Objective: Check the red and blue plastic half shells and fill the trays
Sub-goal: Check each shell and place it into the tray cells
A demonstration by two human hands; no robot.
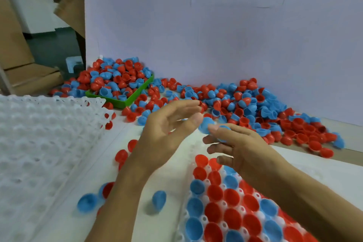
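At frame centre the right hand pinches a blue half shell, likely light, thin, slippery, best held at its rim, while the left hand has fingers apart

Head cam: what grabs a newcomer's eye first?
The sprawl of loose red and blue half shells along the white backdrop, heaped over a green tray at back left. At centre, the right hand holds a blue half shell, with the left hand open beside it. Bottom right, a white tray is partly filled with shells; empty white trays are stacked on the left.
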